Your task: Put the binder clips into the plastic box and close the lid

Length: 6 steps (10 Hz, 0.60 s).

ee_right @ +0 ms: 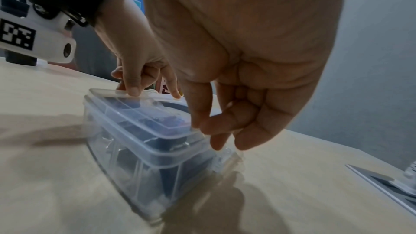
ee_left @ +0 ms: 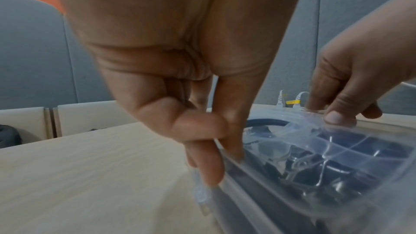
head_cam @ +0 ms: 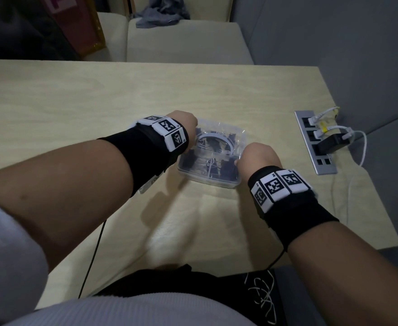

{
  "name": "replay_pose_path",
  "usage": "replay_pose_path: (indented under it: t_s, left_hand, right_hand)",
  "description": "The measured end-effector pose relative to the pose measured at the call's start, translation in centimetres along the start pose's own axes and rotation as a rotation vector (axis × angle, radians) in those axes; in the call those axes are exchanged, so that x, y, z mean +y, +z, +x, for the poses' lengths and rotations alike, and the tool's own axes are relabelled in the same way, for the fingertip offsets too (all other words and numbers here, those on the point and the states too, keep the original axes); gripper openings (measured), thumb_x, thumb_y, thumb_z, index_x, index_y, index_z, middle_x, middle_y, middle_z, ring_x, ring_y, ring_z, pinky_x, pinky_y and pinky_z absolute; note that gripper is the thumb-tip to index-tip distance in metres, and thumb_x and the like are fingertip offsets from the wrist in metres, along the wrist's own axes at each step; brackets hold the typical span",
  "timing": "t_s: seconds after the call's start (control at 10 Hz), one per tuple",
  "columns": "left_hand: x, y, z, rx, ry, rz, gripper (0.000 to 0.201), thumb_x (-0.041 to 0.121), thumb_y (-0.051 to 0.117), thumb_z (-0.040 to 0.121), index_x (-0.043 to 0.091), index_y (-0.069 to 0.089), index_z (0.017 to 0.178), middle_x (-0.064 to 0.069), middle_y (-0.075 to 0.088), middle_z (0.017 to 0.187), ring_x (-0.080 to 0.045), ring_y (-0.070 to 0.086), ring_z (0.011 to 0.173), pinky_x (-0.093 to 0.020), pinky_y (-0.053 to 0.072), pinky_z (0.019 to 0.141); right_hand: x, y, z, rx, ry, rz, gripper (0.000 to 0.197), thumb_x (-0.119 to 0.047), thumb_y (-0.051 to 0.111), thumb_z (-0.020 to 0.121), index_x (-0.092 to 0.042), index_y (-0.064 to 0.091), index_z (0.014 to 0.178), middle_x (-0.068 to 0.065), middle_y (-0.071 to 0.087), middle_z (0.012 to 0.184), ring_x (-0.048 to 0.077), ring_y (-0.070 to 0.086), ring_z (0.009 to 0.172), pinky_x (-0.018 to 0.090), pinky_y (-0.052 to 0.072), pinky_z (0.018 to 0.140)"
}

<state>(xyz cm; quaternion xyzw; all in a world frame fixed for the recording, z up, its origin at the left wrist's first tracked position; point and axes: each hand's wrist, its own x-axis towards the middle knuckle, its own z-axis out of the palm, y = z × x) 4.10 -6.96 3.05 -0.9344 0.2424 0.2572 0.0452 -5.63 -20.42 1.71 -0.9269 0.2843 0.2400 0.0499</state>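
Observation:
A clear plastic box [head_cam: 207, 181] sits mid-table, packed with black binder clips [head_cam: 226, 169]. Its clear lid [head_cam: 219, 137] lies on top. My left hand [head_cam: 185, 122] is at the box's far left side; in the left wrist view its thumb and forefinger [ee_left: 211, 170] pinch the lid's edge [ee_left: 227, 159]. My right hand [head_cam: 248, 158] is at the near right side. In the right wrist view its curled fingers [ee_right: 209, 131] hold the lid's rim [ee_right: 139, 113] above the box [ee_right: 139, 165]. The clips [ee_left: 315, 172] show through the lid.
A grey socket panel [head_cam: 320, 168] is set into the wooden table [head_cam: 75, 102] at the right, with white plugs, cables and a black charger [head_cam: 332, 143]. Cream chairs [head_cam: 183, 43] stand beyond the far edge. A thin black cable [head_cam: 94, 255] hangs over the near edge.

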Motion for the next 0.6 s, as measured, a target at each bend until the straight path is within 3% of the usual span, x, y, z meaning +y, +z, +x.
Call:
replay_pose_path:
  t_s: [0.1,0.2,0.3,0.4,0.5,0.6]
  left_hand:
    - [0.0,0.0,-0.1,0.001,-0.006,-0.002,0.036,0.011,0.066,0.086,0.016,0.056,0.12,-0.002,0.05,0.069,-0.019,0.052,0.057,-0.024,0.038,0.047]
    - [-0.1,0.0,-0.6,-0.014,-0.012,-0.019,0.057,0.011,0.069,0.084,0.008,0.049,0.138,-0.003,0.061,0.079,-0.024,0.057,0.075,-0.028,0.044,0.064]
    - [-0.3,0.2,-1.0,0.008,-0.015,-0.085,0.057,0.011,0.068,0.084,0.008,0.048,0.138,-0.007,0.066,0.093,-0.023,0.057,0.07,-0.028,0.045,0.069]
    - [-0.6,0.7,-1.6,0.027,-0.021,-0.148,0.055,0.015,0.064,0.087,0.008,0.046,0.138,-0.009,0.067,0.103,-0.025,0.062,0.078,-0.03,0.05,0.072]
    - [-1.0,0.8,-2.5,0.013,-0.043,-0.254,0.074,0.02,0.064,0.086,0.014,0.027,0.149,-0.011,0.069,0.112,-0.026,0.074,0.077,-0.035,0.06,0.071]
    - [-1.6,1.6,-3.8,0.038,-0.022,-0.287,0.087,0.031,0.065,0.085,0.024,0.011,0.154,-0.011,0.071,0.105,-0.025,0.072,0.079,-0.034,0.059,0.069]
  right_hand:
    - [0.2,-0.2,0.2,-0.018,-0.004,-0.016,0.018,-0.017,0.055,0.098,-0.004,0.067,0.094,0.011,0.054,0.085,0.032,0.057,0.084,0.032,0.044,0.07]
    - [0.2,-0.3,0.3,-0.02,0.021,-0.013,0.032,-0.018,0.056,0.097,-0.004,0.053,0.069,0.011,0.055,0.084,0.03,0.052,0.079,0.032,0.044,0.069]
    - [0.3,-0.6,0.0,-0.037,0.007,-0.008,0.036,-0.022,0.054,0.098,-0.004,0.054,0.066,0.013,0.058,0.088,0.033,0.063,0.092,0.035,0.047,0.073]
    - [0.8,-0.7,-0.5,-0.093,-0.03,-0.01,0.033,-0.027,0.045,0.102,-0.001,0.066,0.098,0.017,0.064,0.1,0.033,0.062,0.098,0.038,0.05,0.086]
    - [1.7,-1.3,-1.5,-0.101,-0.038,0.07,0.049,-0.041,0.037,0.104,-0.002,0.059,0.083,0.013,0.057,0.083,0.03,0.053,0.084,0.035,0.044,0.076]
    - [3.6,-1.7,-2.7,-0.069,-0.096,0.126,0.052,-0.047,0.035,0.102,-0.003,0.06,0.113,0.016,0.065,0.108,0.031,0.059,0.095,0.035,0.046,0.08]
